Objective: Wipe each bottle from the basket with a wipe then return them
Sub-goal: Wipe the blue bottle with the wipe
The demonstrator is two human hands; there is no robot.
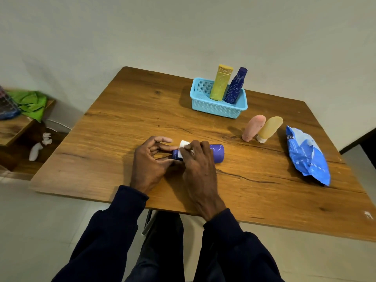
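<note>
A purple bottle (217,153) lies on its side in the middle of the wooden table (122,123). My left hand (150,159) grips its cap end with the fingertips. My right hand (198,163) presses a white wipe (183,144) onto the bottle's neck. At the back right stands a light blue basket (215,109) holding a yellow bottle (220,83) and a dark blue bottle (236,86), both upright and leaning. A pink bottle (253,128) and a tan bottle (269,129) stand cap-down on the table, right of the basket's front.
A blue wipes pack (307,155) lies near the table's right edge. A low wooden side table (12,129) at the left carries a green cloth (30,104). A wall runs behind the table.
</note>
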